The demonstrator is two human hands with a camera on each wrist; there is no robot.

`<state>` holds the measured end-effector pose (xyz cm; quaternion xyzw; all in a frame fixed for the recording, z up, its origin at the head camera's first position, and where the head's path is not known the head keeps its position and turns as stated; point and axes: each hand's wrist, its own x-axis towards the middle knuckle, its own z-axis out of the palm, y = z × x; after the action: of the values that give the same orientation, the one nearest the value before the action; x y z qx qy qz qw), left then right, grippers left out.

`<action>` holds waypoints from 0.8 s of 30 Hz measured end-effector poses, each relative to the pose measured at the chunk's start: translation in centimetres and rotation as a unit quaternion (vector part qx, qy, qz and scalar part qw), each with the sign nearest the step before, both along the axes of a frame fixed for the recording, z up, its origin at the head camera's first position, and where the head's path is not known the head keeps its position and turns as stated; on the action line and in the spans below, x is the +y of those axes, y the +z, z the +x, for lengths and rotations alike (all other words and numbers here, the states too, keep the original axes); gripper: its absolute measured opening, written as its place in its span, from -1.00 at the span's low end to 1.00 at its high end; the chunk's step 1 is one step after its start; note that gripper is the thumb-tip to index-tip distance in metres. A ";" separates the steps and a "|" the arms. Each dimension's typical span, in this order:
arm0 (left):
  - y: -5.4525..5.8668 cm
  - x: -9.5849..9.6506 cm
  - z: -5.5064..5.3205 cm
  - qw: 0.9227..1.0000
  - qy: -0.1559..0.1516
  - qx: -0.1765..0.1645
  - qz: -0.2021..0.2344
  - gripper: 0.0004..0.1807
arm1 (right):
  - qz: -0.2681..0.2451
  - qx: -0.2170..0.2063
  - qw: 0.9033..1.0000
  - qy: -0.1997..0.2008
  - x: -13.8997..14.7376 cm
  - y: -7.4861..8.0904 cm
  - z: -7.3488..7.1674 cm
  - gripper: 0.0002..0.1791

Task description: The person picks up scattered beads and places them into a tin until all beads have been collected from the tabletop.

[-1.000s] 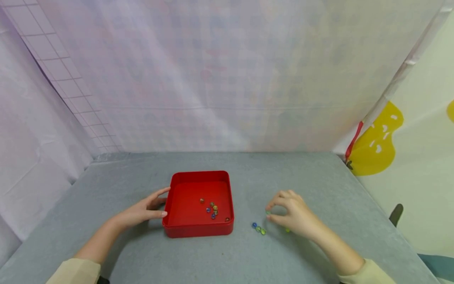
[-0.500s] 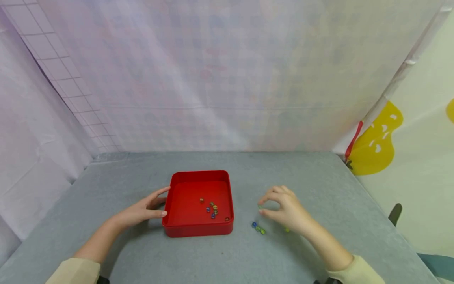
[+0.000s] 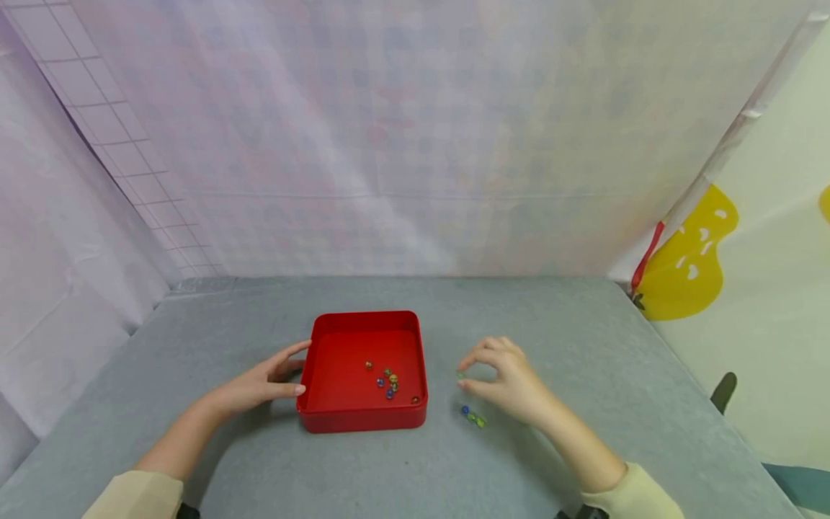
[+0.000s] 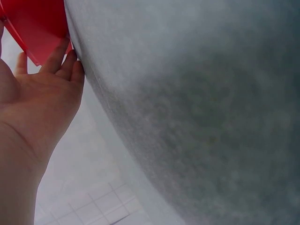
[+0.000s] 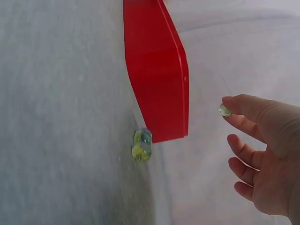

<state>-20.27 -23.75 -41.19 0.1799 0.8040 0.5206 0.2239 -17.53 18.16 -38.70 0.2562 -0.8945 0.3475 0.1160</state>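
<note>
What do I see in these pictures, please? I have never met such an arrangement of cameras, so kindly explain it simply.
There is no machine here: you see a person's left hand and right hand, both bare. The wide picture comes from a camera worn on the head, looking forward and down. The two others come from cameras on the wrists, one each, so they look tilted.

On the grey tabletop stands a red tray with several marbles inside. To its right, a blue marble and two yellow-green marbles lie close together.

The left hand rests against the tray's left side. The right hand, raised beside the tray, pinches a pale green marble between its fingers.
</note>
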 end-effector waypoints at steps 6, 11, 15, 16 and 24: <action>0.0 0.0 0.0 1.000 0.002 -0.001 -0.002 -0.15 | -0.003 0.002 1.000 0.006 -0.9 -0.1 -0.1 -0.78; 0.1 0.0 0.0 1.000 0.006 -0.006 -0.008 -0.15 | -0.009 0.007 1.000 0.012 -1.7 0.0 -0.1 -0.79; 0.1 0.0 -0.1 1.000 0.004 -0.015 -0.001 -0.16 | -0.015 -0.003 1.000 0.014 -2.3 0.2 -0.3 -0.80; 0.1 0.0 -0.1 1.000 0.003 -0.017 0.001 -0.16 | -0.016 -0.007 1.000 0.013 -2.5 0.2 -0.3 -0.80; 0.1 -0.1 0.0 1.000 0.000 -0.007 0.000 -0.16 | -0.027 -0.023 0.999 0.006 -3.5 0.3 -0.9 -0.82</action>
<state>-20.32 -23.81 -41.14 0.1761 0.8026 0.5215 0.2300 -18.42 14.69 -38.38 0.2502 -0.8856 0.3781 0.1004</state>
